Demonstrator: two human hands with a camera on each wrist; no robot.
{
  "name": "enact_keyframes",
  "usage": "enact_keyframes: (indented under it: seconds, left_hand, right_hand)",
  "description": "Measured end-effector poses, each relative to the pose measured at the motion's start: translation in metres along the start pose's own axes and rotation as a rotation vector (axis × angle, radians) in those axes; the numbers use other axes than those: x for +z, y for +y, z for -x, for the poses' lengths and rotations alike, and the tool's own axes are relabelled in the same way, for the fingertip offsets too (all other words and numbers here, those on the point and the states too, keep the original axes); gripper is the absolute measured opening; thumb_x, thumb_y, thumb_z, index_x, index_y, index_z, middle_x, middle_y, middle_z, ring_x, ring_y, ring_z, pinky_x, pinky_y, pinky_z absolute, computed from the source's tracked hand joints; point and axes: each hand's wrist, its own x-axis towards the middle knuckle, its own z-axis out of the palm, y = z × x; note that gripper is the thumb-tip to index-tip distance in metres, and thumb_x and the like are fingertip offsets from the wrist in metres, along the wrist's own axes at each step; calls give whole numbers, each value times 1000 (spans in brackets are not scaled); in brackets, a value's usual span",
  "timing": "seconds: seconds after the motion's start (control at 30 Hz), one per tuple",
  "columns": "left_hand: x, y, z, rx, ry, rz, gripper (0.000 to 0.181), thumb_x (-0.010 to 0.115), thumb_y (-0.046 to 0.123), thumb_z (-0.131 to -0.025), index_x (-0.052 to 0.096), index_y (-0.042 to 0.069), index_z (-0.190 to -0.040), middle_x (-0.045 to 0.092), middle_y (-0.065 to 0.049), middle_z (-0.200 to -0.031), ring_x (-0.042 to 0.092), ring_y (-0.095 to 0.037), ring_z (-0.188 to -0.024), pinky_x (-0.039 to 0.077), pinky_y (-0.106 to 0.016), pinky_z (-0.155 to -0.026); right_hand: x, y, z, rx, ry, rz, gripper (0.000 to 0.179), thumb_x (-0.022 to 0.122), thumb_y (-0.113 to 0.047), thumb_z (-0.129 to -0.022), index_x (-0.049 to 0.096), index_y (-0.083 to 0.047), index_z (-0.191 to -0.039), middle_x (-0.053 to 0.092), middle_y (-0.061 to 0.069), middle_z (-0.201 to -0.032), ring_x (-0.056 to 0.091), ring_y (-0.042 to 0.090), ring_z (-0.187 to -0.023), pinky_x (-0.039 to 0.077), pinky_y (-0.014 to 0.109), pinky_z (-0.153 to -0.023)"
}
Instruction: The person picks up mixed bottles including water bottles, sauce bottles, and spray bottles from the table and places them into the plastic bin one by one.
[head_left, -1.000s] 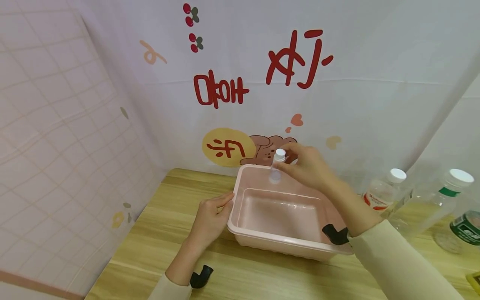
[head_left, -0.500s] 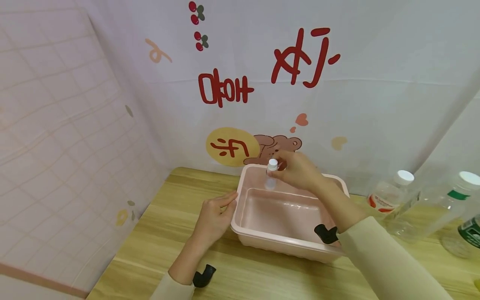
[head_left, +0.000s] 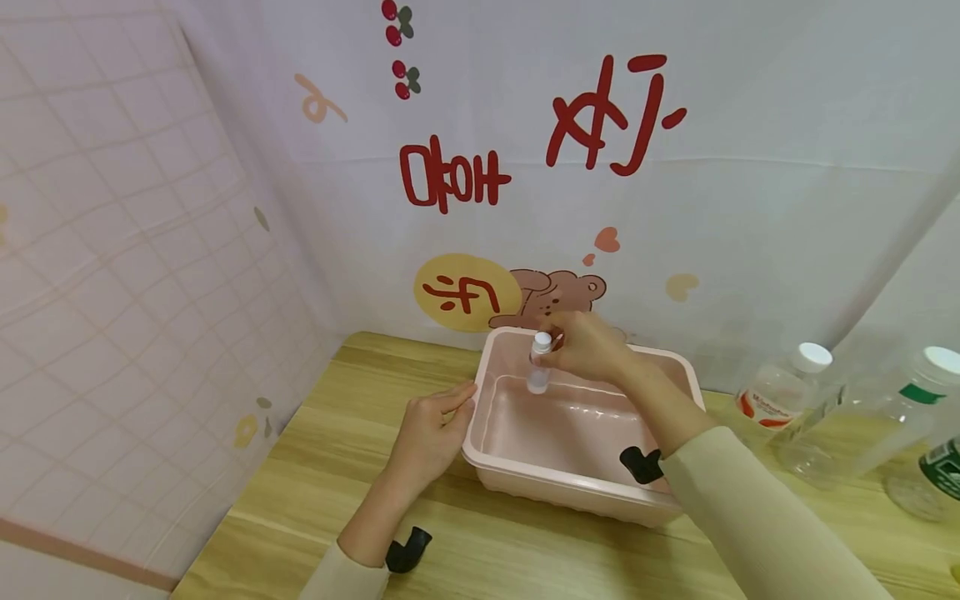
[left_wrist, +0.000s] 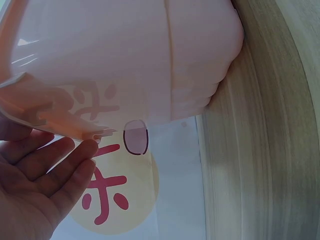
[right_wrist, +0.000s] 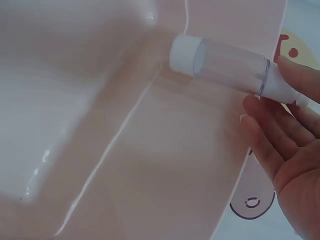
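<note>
A pink plastic basin (head_left: 570, 481) stands on the table. At its left rim my left hand (head_left: 431, 429) pinches the edge; the left wrist view shows the fingers (left_wrist: 75, 167) against the outside of the rim. My right hand (head_left: 588, 346) holds a small clear bottle with a white cap (head_left: 542, 340) inside the basin's back left corner. In the right wrist view the bottle (right_wrist: 230, 62) has a white base and a clear body, with thumb and fingers around its white top end. It hangs close to the basin wall, and whether it touches the wall I cannot tell.
Right of the basin stand several clear bottles: one with a red and white label (head_left: 772, 400), a tall one with a green band (head_left: 922, 392), and one with a dark green label (head_left: 947, 467). A printed cloth (head_left: 750, 233) hangs behind the wooden table (head_left: 315, 475).
My right hand has moved down and left, bringing the small bottle from above the back rim down into the basin. The left hand stays at the rim. The head view has shifted slightly.
</note>
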Motion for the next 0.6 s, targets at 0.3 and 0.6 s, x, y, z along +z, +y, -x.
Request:
enact_keyframes:
  seconds: [0.3,0.6]
  left_hand:
    - [0,1,-1,11,-7,3,31,65,11,-102,72,-1,-129,68,-18,-133,63,-31,-128,51,-48,-107]
    - [0,0,0,29,3,-13,30,66,10,-101,73,-1,-128,69,-18,-132,64,-30,-127,51,-48,-107]
  right_hand:
    - [11,2,-4,4,-80,18,26,93,-19,-77,72,-10,-91,72,-1,-89,66,18,-82,56,37,-75]
    - [21,-4,-8,-60,-193,46,13,86,-8,-77,77,-11,-86,73,-4,-79,64,14,-77,56,32,-75]
